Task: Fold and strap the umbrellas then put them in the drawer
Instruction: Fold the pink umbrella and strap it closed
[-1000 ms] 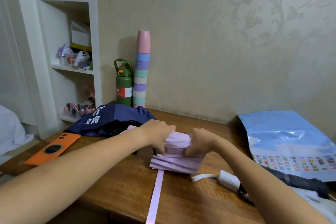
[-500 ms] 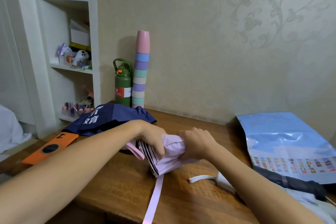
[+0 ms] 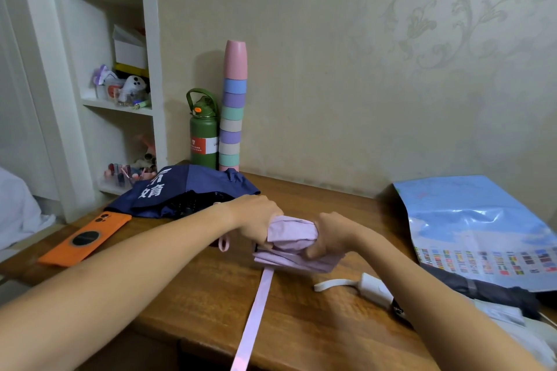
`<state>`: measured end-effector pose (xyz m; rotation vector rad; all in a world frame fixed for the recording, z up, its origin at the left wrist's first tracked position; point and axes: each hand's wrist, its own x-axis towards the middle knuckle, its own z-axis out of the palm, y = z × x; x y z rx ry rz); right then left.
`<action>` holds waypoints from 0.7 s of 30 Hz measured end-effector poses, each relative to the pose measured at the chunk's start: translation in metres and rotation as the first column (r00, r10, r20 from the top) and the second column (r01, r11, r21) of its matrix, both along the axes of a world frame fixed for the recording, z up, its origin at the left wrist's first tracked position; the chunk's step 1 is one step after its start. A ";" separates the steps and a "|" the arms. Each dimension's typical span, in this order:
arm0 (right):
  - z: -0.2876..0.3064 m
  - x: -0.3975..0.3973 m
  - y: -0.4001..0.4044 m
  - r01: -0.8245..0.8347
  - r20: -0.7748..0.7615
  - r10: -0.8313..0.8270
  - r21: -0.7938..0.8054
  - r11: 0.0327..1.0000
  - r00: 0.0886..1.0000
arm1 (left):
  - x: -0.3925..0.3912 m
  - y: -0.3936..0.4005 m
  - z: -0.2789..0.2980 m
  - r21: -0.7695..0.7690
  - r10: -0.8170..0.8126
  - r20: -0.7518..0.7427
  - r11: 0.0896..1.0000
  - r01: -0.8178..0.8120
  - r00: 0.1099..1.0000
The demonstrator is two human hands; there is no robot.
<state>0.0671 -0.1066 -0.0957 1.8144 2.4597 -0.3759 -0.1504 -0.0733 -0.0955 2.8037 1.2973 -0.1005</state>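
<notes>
At the middle of the wooden desk [image 3: 301, 328], in the single head view, both hands are wrapped around the pink folding umbrella [image 3: 294, 238]: the left hand [image 3: 256, 220] curls its fingers round the bundle's left end and the right hand [image 3: 328, 235] grips the right end, squeezing the pleated canopy into a tight roll just above the wood. The pink closing strap [image 3: 256, 307] hangs loose from under the bundle and trails toward the near edge, so the step in hand looks like gathering and twisting the canopy, with the strapping not yet done. The next move probably calls for one hand to keep the roll compressed while the other picks up the strap, winds it round the cloth and fastens it; letting go too early would likely let the pleats spring open. A navy umbrella [image 3: 184, 193] lies unfolded behind the left forearm, near an orange phone [image 3: 86, 238], a green bottle [image 3: 203, 135] and a stack of cups [image 3: 232, 111]. A dark umbrella [image 3: 482, 289] with a white handle [image 3: 373, 289] lies to the right, partly under a blue plastic bag [image 3: 479, 229] and the right forearm. The pink umbrella's handle and the strap's fastener are hidden by the hands, and no drawer is clearly in view.
</notes>
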 end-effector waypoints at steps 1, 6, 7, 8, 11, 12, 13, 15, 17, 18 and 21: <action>0.000 -0.002 -0.002 -0.019 0.013 0.018 0.054 0.998 1.000 | -0.002 0.002 0.001 -0.006 0.016 0.004 1.000 -0.016 1.000; -0.011 -0.005 -0.008 -0.207 0.202 0.130 0.427 0.880 0.971 | -0.015 0.015 -0.003 -0.116 0.083 0.119 0.991 -0.069 0.989; -0.017 -0.006 -0.007 -0.239 0.212 0.151 0.493 0.836 0.966 | -0.017 0.016 -0.004 -0.152 0.080 0.150 0.987 -0.057 0.985; -0.020 -0.007 -0.007 -0.256 0.210 0.166 0.544 0.799 0.963 | -0.019 0.015 -0.003 -0.200 0.075 0.176 0.979 -0.039 0.982; -0.017 -0.009 -0.008 -0.231 0.165 0.167 0.548 0.804 0.972 | -0.023 0.013 0.000 -0.369 0.117 0.254 0.929 -0.015 0.960; -0.013 -0.009 -0.008 -0.180 0.116 0.141 0.497 0.849 0.983 | -0.025 0.012 0.001 -0.393 0.140 0.283 0.919 -0.019 0.949; -0.011 -0.010 -0.006 -0.116 0.053 0.104 0.431 0.895 0.993 | -0.025 0.011 0.003 -0.387 0.144 0.299 0.922 -0.018 0.943; -0.006 -0.010 -0.002 0.023 -0.065 -0.006 0.276 0.961 0.998 | -0.026 0.009 0.007 -0.329 0.111 0.253 0.944 -0.023 0.961; -0.001 -0.006 0.001 0.093 -0.169 -0.081 0.059 0.994 0.982 | -0.023 0.006 0.010 -0.329 0.083 0.188 0.944 -0.017 0.979; 0.001 -0.003 0.002 0.090 -0.218 -0.102 -0.064 0.994 0.971 | -0.022 0.005 0.009 -0.337 0.066 0.153 0.942 -0.011 0.986; 0.003 0.009 0.005 0.032 -0.290 -0.145 -0.361 0.932 0.946 | -0.013 0.002 0.002 -0.323 0.050 0.092 0.946 -0.018 0.995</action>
